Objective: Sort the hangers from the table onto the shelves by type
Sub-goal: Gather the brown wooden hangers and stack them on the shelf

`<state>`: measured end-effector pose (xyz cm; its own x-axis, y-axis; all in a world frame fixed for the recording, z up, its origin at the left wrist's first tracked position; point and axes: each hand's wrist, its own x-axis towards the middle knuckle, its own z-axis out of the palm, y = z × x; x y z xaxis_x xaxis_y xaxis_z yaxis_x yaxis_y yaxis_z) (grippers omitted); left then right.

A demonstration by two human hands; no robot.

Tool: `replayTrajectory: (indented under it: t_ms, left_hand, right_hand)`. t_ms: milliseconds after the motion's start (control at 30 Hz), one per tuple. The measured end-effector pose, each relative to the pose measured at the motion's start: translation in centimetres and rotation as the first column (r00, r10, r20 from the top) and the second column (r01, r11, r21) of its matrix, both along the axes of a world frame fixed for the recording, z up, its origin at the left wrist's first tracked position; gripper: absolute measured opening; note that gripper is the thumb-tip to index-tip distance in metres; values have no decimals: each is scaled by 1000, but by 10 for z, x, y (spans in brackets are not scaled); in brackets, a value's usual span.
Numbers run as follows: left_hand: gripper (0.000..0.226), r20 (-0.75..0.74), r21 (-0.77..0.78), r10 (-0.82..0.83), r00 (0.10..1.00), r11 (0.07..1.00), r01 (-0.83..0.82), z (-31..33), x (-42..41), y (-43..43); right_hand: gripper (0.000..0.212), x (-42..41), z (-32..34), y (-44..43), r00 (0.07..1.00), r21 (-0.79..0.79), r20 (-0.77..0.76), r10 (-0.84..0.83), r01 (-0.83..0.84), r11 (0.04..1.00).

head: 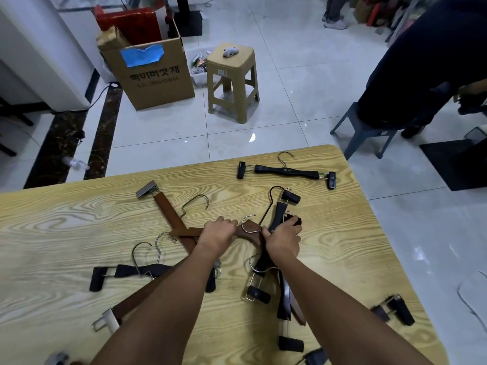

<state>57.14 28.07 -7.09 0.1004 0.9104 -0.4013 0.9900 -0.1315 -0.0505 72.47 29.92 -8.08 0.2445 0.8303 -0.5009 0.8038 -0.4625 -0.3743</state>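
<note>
Several clip hangers lie scattered on the light wooden table [79, 222]. Brown wooden ones cross in the middle; one brown hanger [168, 214] ends in a metal clip at the back. Black ones lie around them, and one black hanger [286, 171] rests alone at the far edge. My left hand [218, 234] is closed on the bar of a brown hanger [251, 229] beside its hook. My right hand [283, 239] grips the bar of a black hanger [280, 212] whose hook points away. No shelves are in view.
Beyond the table stand a cardboard box [155, 75] and a beige plastic stool [232, 80] on the tiled floor. A person in dark clothes sits on a grey stool [369, 127] at the right. A plastic bottle [75, 163] lies on the floor at left.
</note>
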Motion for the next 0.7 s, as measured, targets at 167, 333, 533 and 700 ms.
replayTrajectory:
  t_ms: [167,333,533,700]
  left_hand:
    - [29,21,-5,11,1000,1000,-11,-1,2,0]
    - [28,41,-16,27,999,1000,-27,2,5,2]
    - [30,33,-22,42,999,999,-41,1,2,1]
    - [31,-13,-22,84,996,996,-84,7,-10,0]
  right_hand:
    - [84,-3,3,3,997,5,-70,27,-27,1000]
    - [77,0,8,4,992,45,-85,98,-94,995]
    - [73,12,17,16,982,66,-164,94,-84,994]
    - [75,37,25,26,981,77,-139,132,-122,990]
